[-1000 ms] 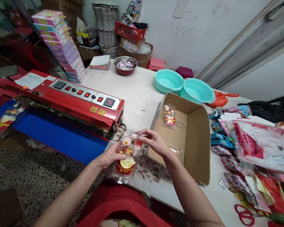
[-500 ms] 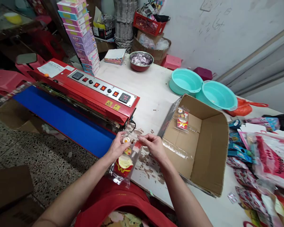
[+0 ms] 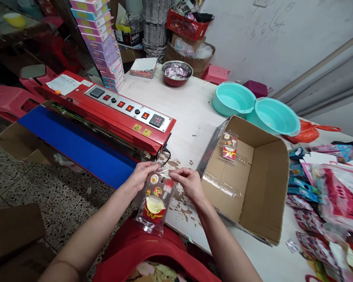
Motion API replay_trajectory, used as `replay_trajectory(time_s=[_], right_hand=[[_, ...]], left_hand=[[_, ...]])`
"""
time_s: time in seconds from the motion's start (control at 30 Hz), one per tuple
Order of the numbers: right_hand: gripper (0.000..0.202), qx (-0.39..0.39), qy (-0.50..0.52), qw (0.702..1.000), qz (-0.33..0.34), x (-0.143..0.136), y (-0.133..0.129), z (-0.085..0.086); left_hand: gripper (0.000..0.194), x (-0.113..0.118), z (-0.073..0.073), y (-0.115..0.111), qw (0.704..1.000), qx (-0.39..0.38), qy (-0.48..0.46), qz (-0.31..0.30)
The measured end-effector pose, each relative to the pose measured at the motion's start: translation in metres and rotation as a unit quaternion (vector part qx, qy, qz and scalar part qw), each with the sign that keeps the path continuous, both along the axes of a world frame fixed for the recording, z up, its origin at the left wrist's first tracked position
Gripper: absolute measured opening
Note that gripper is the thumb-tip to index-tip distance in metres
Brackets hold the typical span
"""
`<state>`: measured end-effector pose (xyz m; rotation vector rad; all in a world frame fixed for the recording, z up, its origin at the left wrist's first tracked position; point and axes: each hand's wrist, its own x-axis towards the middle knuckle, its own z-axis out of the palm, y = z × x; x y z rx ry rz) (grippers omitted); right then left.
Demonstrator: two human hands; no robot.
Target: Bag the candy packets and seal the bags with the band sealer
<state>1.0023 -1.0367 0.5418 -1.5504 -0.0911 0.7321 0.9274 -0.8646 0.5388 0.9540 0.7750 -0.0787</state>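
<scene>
A clear plastic bag [image 3: 166,196] hangs between my hands, with small food-shaped pieces and a red and yellow fries-box piece [image 3: 153,210] inside. My left hand [image 3: 141,175] pinches its upper left corner, close to the end of the red sealing machine [image 3: 129,117]. The upper right corner is pinched by the thumb and fingers of my right hand [image 3: 188,181]. On the right, an open cardboard box [image 3: 263,184] holds a similar bagged set [image 3: 229,149], lying on its bottom near the far left corner.
The machine's blue conveyor belt [image 3: 76,143] runs to the left. Behind the box stand two turquoise basins [image 3: 278,117]. A metal bowl [image 3: 177,74] of small packets and a tall stack of boxes [image 3: 102,47] are farther back. Packaged goods [image 3: 338,196] crowd the right side.
My left hand has shifted from across the bag's upper part to its top left corner, uncovering more of the pieces. The bag now hangs flatter and straighter. The machine's display digits differ.
</scene>
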Motion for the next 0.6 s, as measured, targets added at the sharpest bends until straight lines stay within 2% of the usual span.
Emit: replay_trajectory(time_s=[0.17,0.27,0.4,0.6], right_hand=[[0.031,-0.009,-0.017,0.999,-0.037,-0.003,0.007,-0.005],[0.034,-0.001,-0.008,0.999,-0.046,-0.002,0.014,-0.009],[0.047,0.038,0.050,0.995,-0.079,0.001,0.025,-0.020],[0.049,0.033,0.101,0.986,-0.127,0.012,0.048,-0.045]], left_hand=[[0.041,0.011,-0.012,-0.005,0.994,0.011,-0.003,0.108],[0.041,0.017,-0.022,-0.008,0.990,0.032,-0.002,0.140],[0.039,0.015,-0.029,0.003,0.992,0.026,0.024,0.125],[0.050,-0.016,-0.030,0.036,0.997,0.028,0.066,0.034]])
